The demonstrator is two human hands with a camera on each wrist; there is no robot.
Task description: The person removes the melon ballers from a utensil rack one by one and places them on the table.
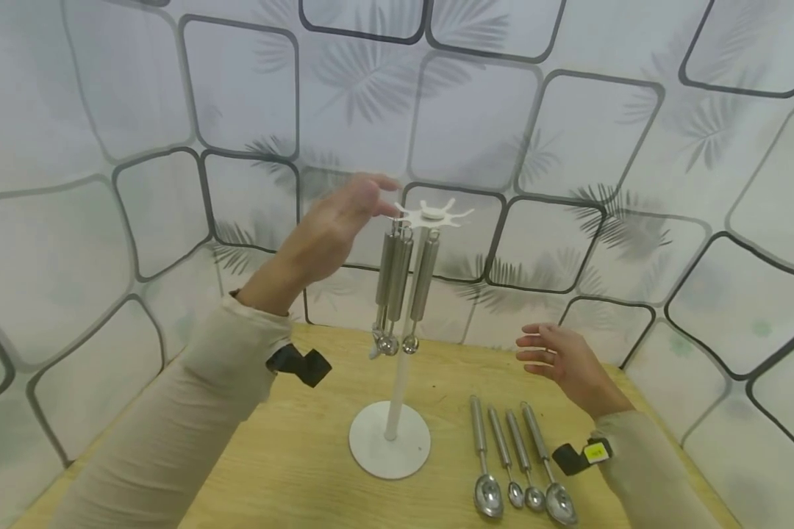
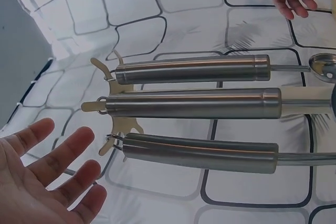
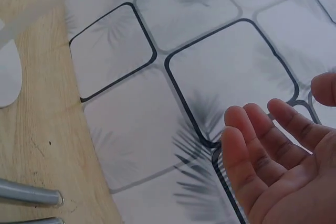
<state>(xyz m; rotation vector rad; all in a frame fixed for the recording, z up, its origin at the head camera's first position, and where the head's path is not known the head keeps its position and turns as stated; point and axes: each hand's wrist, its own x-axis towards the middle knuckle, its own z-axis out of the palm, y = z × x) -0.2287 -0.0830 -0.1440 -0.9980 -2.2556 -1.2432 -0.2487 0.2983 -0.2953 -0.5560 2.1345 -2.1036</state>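
A white stand (image 1: 410, 448) with a round base carries a ring of hooks (image 1: 433, 214) at its top. From the hooks hang three steel-handled utensils, among them a small round scoop (image 1: 423, 283); in the left wrist view their handles (image 2: 194, 103) fill the middle. My left hand (image 1: 334, 231) is beside the hooks on the left, its fingers spread and holding nothing (image 2: 47, 177). Over the right part of the table my right hand (image 1: 569, 367) hovers, palm inward, fingers relaxed and nothing in them (image 3: 283, 166).
On the wooden table (image 1: 291, 455), several metal scoops and spoons lie side by side right of the stand, including a large scoop (image 1: 488, 496) and another large scoop (image 1: 560, 503). A patterned curtain (image 1: 476, 125) encloses the table at the back and sides.
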